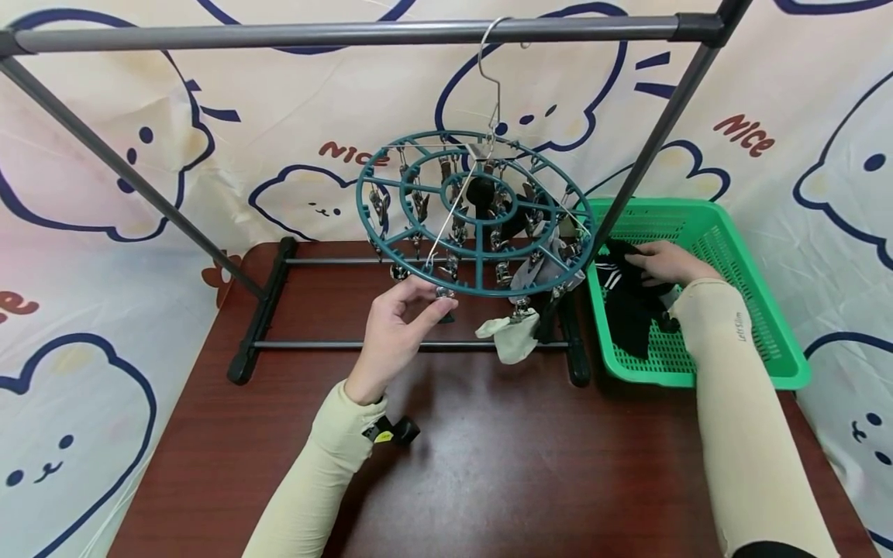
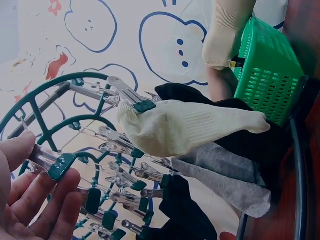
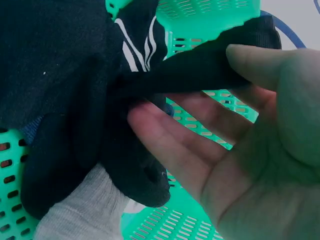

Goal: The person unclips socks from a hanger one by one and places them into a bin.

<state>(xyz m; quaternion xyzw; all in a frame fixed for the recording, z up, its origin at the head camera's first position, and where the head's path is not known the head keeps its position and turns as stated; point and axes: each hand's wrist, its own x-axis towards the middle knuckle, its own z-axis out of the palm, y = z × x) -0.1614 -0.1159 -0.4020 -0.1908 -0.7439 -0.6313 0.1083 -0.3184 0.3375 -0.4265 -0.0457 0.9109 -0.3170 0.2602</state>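
A round teal clip hanger (image 1: pixel 479 267) hangs by its wire hook from a metal bar. At its near edge my left hand (image 1: pixel 394 329) pinches a metal clip (image 2: pixel 55 162) with a green tip; no sock is in that clip. A cream sock (image 2: pixel 170 125) hangs from another clip, close to grey socks (image 2: pixel 225 175) and black socks (image 2: pixel 182 205). My right hand (image 1: pixel 673 263) is in the green basket (image 1: pixel 705 380), pinching a black sock (image 3: pixel 200 65) between thumb and fingers. Under it lie more black socks, some white-striped, and a grey sock (image 3: pixel 85 205).
The grey bar (image 1: pixel 279 36) of the rack crosses above, with a slanted post (image 1: pixel 663 139) between hanger and basket. Black rack feet (image 1: pixel 240 360) stand on the brown table (image 1: pixel 530 465). A patterned cloth hangs behind.
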